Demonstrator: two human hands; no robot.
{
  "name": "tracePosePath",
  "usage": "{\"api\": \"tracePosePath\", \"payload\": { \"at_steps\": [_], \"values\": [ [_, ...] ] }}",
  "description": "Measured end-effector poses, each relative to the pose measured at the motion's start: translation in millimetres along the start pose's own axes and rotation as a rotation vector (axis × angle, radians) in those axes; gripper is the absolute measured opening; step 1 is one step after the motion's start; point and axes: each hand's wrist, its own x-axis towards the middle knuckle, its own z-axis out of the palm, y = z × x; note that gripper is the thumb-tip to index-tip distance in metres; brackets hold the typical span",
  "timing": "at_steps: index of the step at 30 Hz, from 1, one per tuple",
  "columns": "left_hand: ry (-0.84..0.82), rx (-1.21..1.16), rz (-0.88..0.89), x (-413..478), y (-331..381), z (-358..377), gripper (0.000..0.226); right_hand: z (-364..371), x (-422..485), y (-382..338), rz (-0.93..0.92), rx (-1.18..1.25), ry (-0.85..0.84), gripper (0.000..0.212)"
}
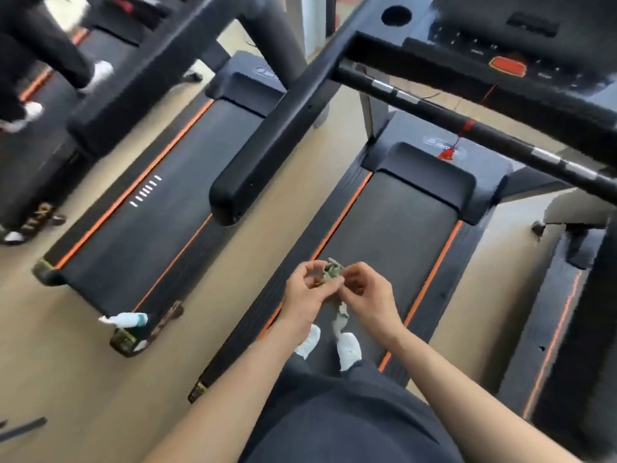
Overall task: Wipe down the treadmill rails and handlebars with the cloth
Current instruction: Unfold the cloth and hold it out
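I am bunching the crumpled grey-green cloth (331,274), pinching it with left hand (305,292) and right hand (365,295); next, reaching the black padded handlebar (267,128).

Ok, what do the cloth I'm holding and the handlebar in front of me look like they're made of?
The cloth looks like soft grey-green fabric with a matte finish; it bunches up and its tail hangs limp. The handlebar is a black matte tube, possibly with a rubber or foam sleeve. Its silver bands shine like bare metal.
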Motion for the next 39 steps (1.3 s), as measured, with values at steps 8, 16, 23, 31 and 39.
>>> {"api": "tracePosePath", "payload": {
  "at_steps": [8,16,23,31,39],
  "values": [
    [0.414,-0.157,-0.04,-63.7,-35.6,-69.4,0.037,58.3,3.2,-10.4,-0.087,-0.132,-0.458,0.017],
    [0.672,-0.156,0.051,-143.7,-66.8,-176.0,0.031,159.4,-29.4,-34.8,-0.15,-0.224,-0.806,0.022],
    [0.923,0.012,0.037,-243.0,-135.4,-337.2,0.012,291.5,-94.0,-58.8,-0.296,-0.416,-0.971,0.016],
    [1.143,-0.095,0.04,-350.9,-204.1,-459.1,0.004,449.4,-195.8,-85.9,-0.531,-0.616,-1.103,0.009],
    [1.235,-0.551,0.112,-395.6,-212.3,-569.7,0.013,585.9,-266.2,-97.8,-0.247,-0.486,-1.184,0.013]
  ]
}}
